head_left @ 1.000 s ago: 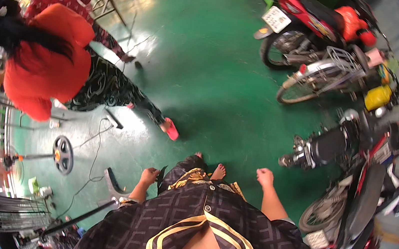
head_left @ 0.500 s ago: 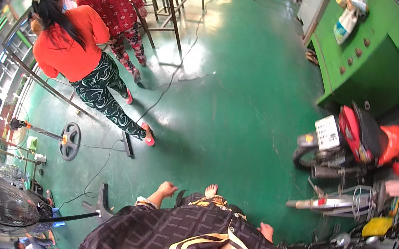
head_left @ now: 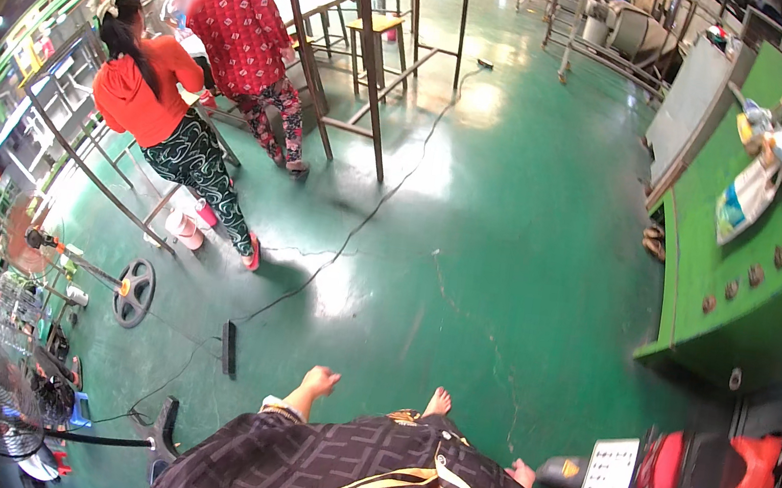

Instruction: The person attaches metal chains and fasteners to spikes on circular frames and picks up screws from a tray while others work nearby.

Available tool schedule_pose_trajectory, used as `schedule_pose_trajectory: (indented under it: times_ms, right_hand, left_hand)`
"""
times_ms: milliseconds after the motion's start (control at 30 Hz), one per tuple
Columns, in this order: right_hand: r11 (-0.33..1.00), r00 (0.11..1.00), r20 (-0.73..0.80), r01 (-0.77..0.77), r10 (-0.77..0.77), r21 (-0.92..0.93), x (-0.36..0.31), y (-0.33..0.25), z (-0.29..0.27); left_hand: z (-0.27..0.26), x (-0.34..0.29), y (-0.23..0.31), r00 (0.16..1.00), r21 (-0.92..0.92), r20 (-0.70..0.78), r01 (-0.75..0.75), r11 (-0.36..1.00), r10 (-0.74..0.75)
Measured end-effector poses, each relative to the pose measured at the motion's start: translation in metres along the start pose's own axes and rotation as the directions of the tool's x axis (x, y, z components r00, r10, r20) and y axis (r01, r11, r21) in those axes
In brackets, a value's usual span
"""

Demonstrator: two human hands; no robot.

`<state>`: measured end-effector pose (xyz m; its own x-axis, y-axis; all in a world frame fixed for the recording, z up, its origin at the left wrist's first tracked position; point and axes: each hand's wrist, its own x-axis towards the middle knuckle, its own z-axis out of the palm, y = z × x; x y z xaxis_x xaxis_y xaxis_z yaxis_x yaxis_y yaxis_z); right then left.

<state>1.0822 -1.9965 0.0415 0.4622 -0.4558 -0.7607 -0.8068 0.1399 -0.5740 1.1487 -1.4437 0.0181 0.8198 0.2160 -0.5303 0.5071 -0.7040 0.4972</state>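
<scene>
A wide green floor fills most of the frame, glossy with patches of reflected light. Seen from above, a person in a dark patterned top with yellow trim stands at the bottom centre, one bare foot showing just ahead of the body.

At the right edge stands a large green machine cabinet with a white and blue bag lying on its top. Below it, in the lower right corner, a red scooter is parked, a white plate at its rear.

In the upper left, two other people stand beside a metal frame of upright posts: one in a red hooded top and patterned trousers, one in a red printed outfit and a cap. A black cable runs from the frame across the floor toward the lower left, where a floor fan and its stand lie among clutter.

The left hand hangs at bottom centre-left, fingers loosely curled, holding nothing. The right hand shows only as a sliver at the hip, bottom centre-right, nearest the scooter; whether it is open or closed cannot be told.

Neither hand touches any object, so no handling appears to be under way at this moment; the person seems simply to be on foot between the fan and the scooter.
</scene>
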Motion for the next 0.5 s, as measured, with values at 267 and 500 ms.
schedule_pose_trajectory:
  times_ms: [267, 500]
  right_hand:
    - [0.876, 0.932, 0.177, 0.358, -0.316, -0.324, 0.110, -0.339, 0.162]
    - [0.835, 0.872, 0.297, 0.470, -0.389, -0.287, 0.168, -0.463, 0.287]
  left_hand:
    - [-0.043, 0.063, 0.034, 0.831, -0.501, 0.032, 0.494, 0.711, -0.555]
    - [-0.102, 0.247, 0.122, 0.866, -0.492, -0.022, 0.426, 0.760, -0.500]
